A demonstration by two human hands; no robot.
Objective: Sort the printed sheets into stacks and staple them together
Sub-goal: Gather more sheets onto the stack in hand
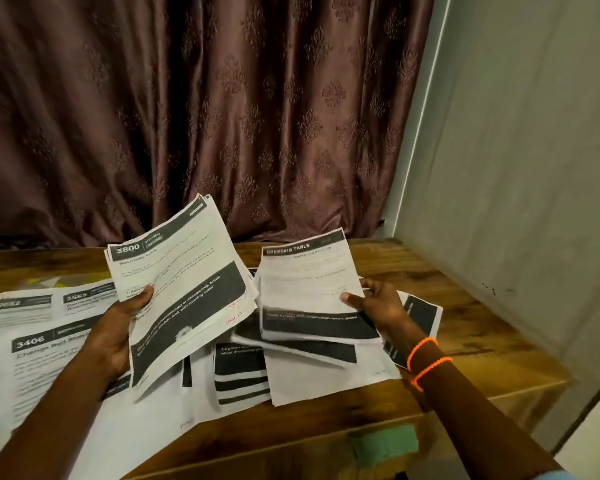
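Sorting looks midway: the left hand (118, 327) pinches a raised sheaf (184, 289), the right hand (378, 306) pinches a sheet (309, 282) over loose papers (243, 375) mid-table, left stacks (32, 327) unstapled.

The left hand (118, 327) grips a raised sheaf of sheets (187, 289); the right hand (378, 306) pinches another sheet (309, 282) above the table (465, 323).

Left-held sheet (184, 289) reads "$800 KITCHEN", right-held sheet (309, 282) "DRESSING TABLE", sheets lying at left show "3406" (30, 342), "3565" (77, 297), "2652" (9, 303).
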